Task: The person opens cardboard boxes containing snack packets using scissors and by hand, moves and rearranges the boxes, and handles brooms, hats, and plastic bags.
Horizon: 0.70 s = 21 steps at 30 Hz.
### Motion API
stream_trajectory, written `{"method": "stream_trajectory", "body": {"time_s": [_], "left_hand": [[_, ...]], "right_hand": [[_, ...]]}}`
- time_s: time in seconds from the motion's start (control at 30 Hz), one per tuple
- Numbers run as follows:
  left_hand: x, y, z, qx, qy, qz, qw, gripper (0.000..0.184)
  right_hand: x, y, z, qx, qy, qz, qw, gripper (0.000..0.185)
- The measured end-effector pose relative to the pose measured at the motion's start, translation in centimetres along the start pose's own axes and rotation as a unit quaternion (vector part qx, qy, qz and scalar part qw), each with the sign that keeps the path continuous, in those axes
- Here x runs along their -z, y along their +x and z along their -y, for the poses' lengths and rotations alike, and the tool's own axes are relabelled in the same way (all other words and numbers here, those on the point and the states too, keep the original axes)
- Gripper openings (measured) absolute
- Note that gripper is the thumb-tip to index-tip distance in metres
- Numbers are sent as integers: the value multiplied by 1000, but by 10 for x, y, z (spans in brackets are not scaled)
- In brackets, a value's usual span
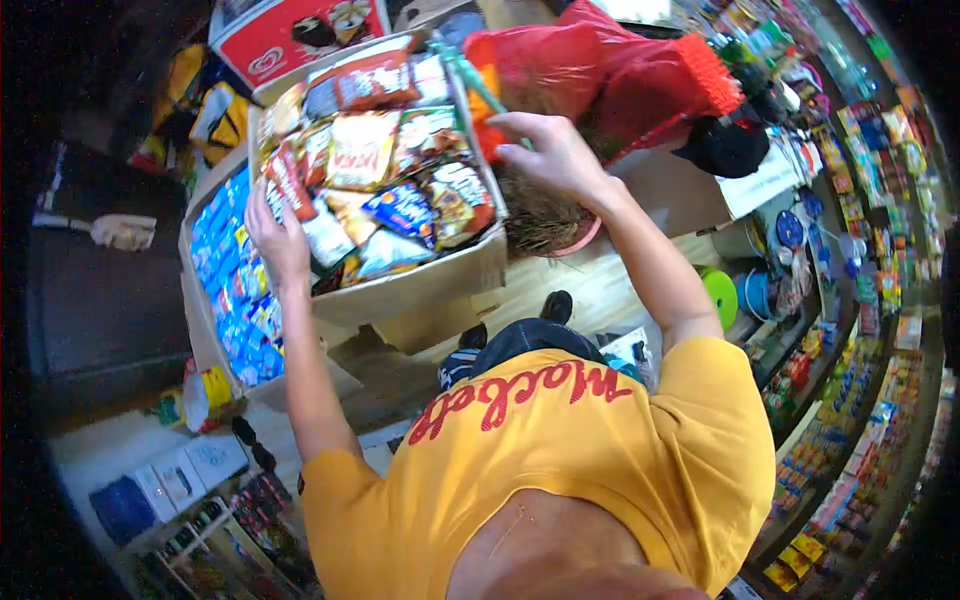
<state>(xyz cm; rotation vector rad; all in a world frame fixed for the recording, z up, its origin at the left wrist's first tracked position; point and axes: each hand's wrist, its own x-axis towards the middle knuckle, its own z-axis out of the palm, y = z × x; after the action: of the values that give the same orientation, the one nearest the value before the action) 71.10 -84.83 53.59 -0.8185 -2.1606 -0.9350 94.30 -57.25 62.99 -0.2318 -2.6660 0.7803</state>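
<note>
A cardboard carton [420,285] filled with snack packets stands in front of me. My left hand [275,240] lies at its left side, fingers stretched along the edge and touching or very near a red packet [288,180]. My right hand [550,155] hovers past the carton's right edge, fingers and thumb apart with nothing visible between them. Close to its fingertips is the lower end of a green stick [468,78], beside orange and red plastic [590,75]. Among the packets are a white-and-red one [360,148] and a blue one [402,212].
Left of the carton, a second box holds blue packets [225,250]. Behind stands a red box [300,40]. Broom bristles [545,210] and a black bag-like item [725,147] lie to the right. Stocked shelves [860,430] curve along the right side.
</note>
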Motion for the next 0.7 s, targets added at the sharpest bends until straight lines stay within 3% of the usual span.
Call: {"method": "stream_trajectory", "body": {"time_s": [0.07,0.2,0.27,0.37,0.47,0.5,0.6,0.63,0.7], "left_hand": [[-11,0,-56,-81,-25,-12,996,38],[-50,-22,-185,-194,-80,1,978,25],[-72,-30,-252,-243,-147,37,958,20],[-117,-48,-334,-301,-256,197,897,25],[-148,-57,-404,-292,-278,386,830,30],[-157,-56,-420,-311,-255,435,805,36],[-187,-32,-465,-349,-233,444,792,41],[-198,-18,-478,-359,-235,380,819,42],[-222,17,-505,-396,-241,256,849,47]], "right_hand": [[37,-32,-24,-61,104,-84,989,30],[79,-112,-144,-159,72,-196,965,27],[94,-160,-189,-211,8,-185,960,28],[109,-222,-242,-314,92,-184,927,27],[158,-259,-260,-370,153,-303,865,22],[176,-267,-269,-343,175,-359,850,21],[231,-279,-304,-279,174,-454,828,19],[243,-278,-312,-273,138,-463,832,18],[257,-275,-332,-264,57,-418,867,38]]}}
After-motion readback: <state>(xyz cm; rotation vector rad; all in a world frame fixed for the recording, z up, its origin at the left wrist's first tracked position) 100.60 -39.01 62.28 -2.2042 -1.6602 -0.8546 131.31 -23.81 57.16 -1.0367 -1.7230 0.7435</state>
